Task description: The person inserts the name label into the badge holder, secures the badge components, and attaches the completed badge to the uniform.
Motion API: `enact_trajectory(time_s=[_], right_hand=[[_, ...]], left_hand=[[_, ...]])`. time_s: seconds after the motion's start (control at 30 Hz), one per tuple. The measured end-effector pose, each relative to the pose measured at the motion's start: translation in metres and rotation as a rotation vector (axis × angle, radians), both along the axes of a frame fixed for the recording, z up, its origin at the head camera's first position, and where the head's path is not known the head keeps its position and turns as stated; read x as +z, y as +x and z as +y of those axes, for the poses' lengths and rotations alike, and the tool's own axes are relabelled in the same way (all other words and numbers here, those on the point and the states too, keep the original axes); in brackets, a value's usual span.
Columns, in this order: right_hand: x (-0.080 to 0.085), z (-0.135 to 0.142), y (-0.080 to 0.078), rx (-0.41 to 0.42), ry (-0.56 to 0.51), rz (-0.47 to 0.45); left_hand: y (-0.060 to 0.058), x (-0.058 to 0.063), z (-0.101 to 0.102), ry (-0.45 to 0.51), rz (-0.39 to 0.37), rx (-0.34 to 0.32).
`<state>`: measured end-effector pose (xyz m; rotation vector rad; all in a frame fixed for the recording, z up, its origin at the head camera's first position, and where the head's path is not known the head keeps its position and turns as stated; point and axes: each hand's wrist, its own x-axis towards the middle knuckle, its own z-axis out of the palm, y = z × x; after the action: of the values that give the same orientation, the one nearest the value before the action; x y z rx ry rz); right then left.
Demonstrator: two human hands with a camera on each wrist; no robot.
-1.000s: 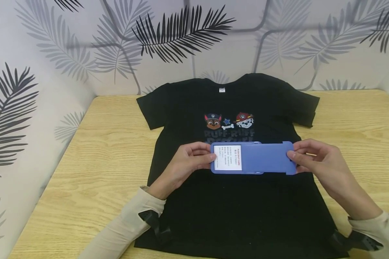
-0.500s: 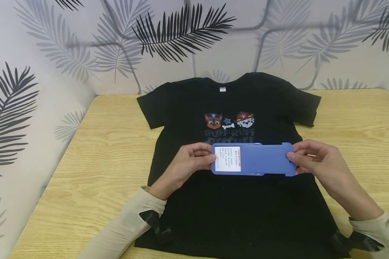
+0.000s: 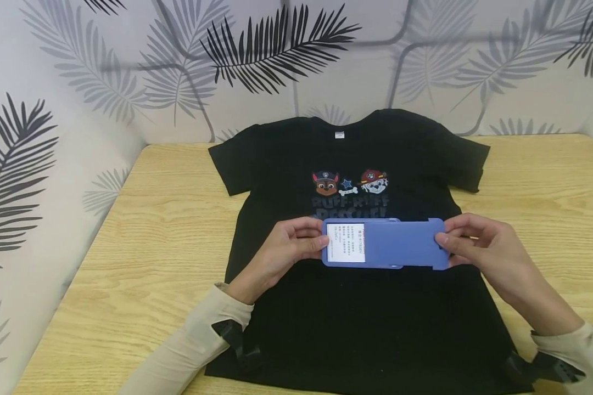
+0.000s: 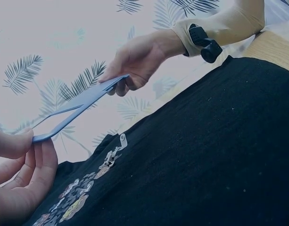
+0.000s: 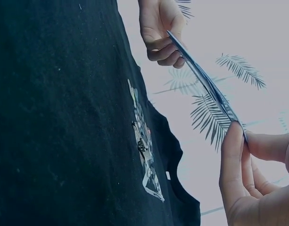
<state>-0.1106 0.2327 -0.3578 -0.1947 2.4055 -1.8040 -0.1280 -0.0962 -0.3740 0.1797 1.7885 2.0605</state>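
A blue card holder (image 3: 400, 244) with a sliding cover is held level above a black T-shirt (image 3: 361, 323). The cover is partly drawn out to the right, and a white printed card (image 3: 346, 242) shows in the left part of the frame. My left hand (image 3: 289, 247) pinches the frame's left end between thumb and fingers. At the other end, my right hand (image 3: 489, 255) pinches the cover's notched edge. From the side, in the left wrist view, the holder (image 4: 80, 106) looks thin and spans the gap between both hands.
The T-shirt lies spread on a wooden table (image 3: 123, 236), with cartoon dog heads (image 3: 374, 182) printed on its chest. A leaf-patterned wall covering (image 3: 257, 71) rises behind the table. Black wrist cameras (image 3: 237, 345) sit on the beige sleeves (image 3: 188, 340).
The cover has slid slightly left into the frame along with my right hand, so a little less of the white card shows. My left hand stays nearly still.
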Motion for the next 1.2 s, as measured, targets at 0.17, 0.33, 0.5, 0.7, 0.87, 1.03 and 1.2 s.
enact_trajectory(time_s=[0.17,0.33,0.5,0.7,0.87,1.03,1.2], right_hand=[[-0.0005,0.0,-0.0011,0.01,0.029,0.005],[-0.0006,-0.0006,-0.0008,0.008,0.048,0.005],[-0.0006,-0.0011,0.0,0.005,0.067,0.004],[-0.0014,-0.0003,-0.0004,0.002,0.074,0.004],[-0.0021,-0.0011,0.0003,0.01,0.075,-0.005],[0.0009,-0.0024,-0.0007,0.022,0.078,0.01],[0.005,-0.0043,-0.0022,0.012,0.093,0.016]], left_hand=[[-0.0005,-0.0006,0.0002,-0.013,0.001,-0.006],[-0.0009,-0.0018,0.0007,-0.019,-0.001,-0.01],[-0.001,-0.0027,0.0006,-0.02,0.006,-0.01],[0.0005,-0.0026,0.0008,-0.02,0.004,-0.01],[0.0024,-0.0003,0.0003,-0.024,0.019,-0.009],[0.0015,0.0023,-0.0012,-0.022,0.059,-0.014],[0.0001,0.0049,-0.0002,-0.035,0.062,-0.026]])
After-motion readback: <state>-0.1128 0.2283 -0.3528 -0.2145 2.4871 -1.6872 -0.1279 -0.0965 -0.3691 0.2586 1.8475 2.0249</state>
